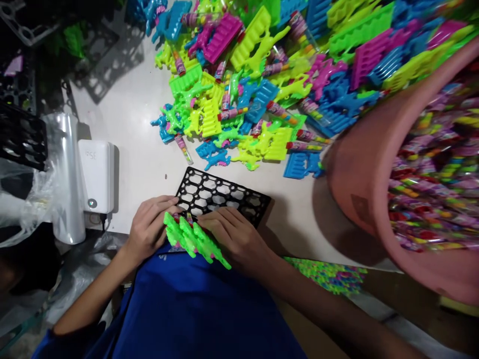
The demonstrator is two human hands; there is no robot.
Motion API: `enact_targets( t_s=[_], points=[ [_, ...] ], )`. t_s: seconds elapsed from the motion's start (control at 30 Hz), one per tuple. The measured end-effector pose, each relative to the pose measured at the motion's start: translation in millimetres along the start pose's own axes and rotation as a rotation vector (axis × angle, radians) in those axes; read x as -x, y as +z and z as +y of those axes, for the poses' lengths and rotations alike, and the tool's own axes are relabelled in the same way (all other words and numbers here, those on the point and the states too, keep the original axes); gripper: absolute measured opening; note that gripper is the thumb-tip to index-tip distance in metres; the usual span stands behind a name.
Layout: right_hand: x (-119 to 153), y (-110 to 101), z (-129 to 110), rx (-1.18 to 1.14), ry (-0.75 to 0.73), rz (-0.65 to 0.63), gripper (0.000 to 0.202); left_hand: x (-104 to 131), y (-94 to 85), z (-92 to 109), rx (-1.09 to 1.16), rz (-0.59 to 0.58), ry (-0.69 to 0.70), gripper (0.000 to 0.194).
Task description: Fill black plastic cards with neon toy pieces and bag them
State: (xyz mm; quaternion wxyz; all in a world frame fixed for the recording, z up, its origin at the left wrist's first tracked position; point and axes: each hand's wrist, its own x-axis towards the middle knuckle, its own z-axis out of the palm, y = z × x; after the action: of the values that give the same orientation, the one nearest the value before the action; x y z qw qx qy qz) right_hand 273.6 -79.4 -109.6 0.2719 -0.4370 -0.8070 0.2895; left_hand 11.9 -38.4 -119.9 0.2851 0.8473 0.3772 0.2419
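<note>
A black plastic grid tray (213, 192) lies tilted at the table's near edge, against the blue shirt. Bright green plastic toys (192, 237) stand side by side at its near edge, with small candy tubes partly showing behind them. My left hand (149, 224) is at the left end of the tray, its fingers bent together beside the green toys. On the other side, my right hand (234, 232) curls over the tray's near edge, its fingertips close to the toys. What lies under the fingertips of both hands is hidden.
Colourful plastic toys and candy tubes (239, 99) are heaped across the back. A pink tub (352, 164) full of wrapped candy tubes stands at right. At left are a white power bank (96, 174), a clear plastic roll (66, 184) and black grid trays (20, 139).
</note>
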Motion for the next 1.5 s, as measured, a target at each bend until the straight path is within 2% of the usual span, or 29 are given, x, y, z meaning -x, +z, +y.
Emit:
enact_targets(
  t_s=[0.13,0.23,0.27,0.33,0.4,0.43,0.5,0.6,0.7,0.87,0.93,1.03,1.13,1.23,1.3,1.4,1.5],
  points=[
    [-4.4,-5.1,-2.9,0.018,0.007,-0.068,0.025,-2.1,-1.4,-0.6,0.003,-0.015,0.023,0.038],
    [-11.4,-20.9,0.2,-0.038,0.014,-0.156,0.031,-1.4,-0.9,-3.7,0.025,-0.009,0.015,0.040],
    [-14.5,-28.2,3.7,-0.050,0.022,-0.132,0.036,-0.7,-0.4,-5.0,0.034,-0.005,0.007,0.039],
    [-21.7,-44.1,14.4,0.008,0.104,0.026,0.041,0.9,0.3,-7.6,0.044,-0.001,-0.009,0.037],
    [-29.2,-58.5,28.1,0.170,0.280,0.219,0.038,2.9,0.5,-9.5,0.037,0.000,-0.014,0.035],
    [-32.4,-64.2,34.9,0.258,0.374,0.275,0.036,4.0,0.5,-10.1,0.033,0.001,-0.017,0.035],
    [-36.2,-71.1,46.5,0.396,0.514,0.296,0.039,6.6,0.7,-10.9,0.037,0.019,-0.042,0.034],
    [-35.0,-71.0,55.8,0.491,0.609,0.280,0.051,11.2,2.7,-11.9,0.099,0.122,-0.162,0.032],
    [-29.3,-64.3,59.0,0.528,0.650,0.307,0.056,15.4,6.2,-12.8,0.151,0.208,-0.269,0.033],
    [-19.4,-59.2,60.5,0.568,0.634,0.301,0.048,18.4,8.3,-12.5,0.138,0.178,-0.325,0.035],
    [-15.6,-60.4,53.5,0.498,0.614,0.364,0.043,18.6,8.3,-11.8,0.172,0.170,-0.326,0.036],
    [-11.2,-59.8,29.0,0.253,0.544,0.454,0.031,19.2,8.6,-10.8,0.199,0.169,-0.342,0.041],
    [-10.1,-47.4,-1.3,-0.082,0.483,0.426,0.005,20.0,8.8,-10.2,0.162,0.157,-0.365,0.044],
    [-10.3,-24.8,-19.8,-0.388,0.473,0.315,0.005,20.4,8.1,-9.6,0.164,0.139,-0.362,0.044],
    [-8.7,-11.0,-22.7,-0.511,0.440,0.257,0.016,20.0,7.6,-9.2,0.177,0.138,-0.343,0.043],
    [-1.8,-0.2,-19.3,-0.559,0.386,0.205,0.025,18.7,7.8,-8.6,0.150,0.150,-0.315,0.037],
    [8.1,0.1,-15.2,-0.542,0.316,0.193,0.031,16.2,8.3,-6.6,0.130,0.156,-0.303,0.033]
  ],
)
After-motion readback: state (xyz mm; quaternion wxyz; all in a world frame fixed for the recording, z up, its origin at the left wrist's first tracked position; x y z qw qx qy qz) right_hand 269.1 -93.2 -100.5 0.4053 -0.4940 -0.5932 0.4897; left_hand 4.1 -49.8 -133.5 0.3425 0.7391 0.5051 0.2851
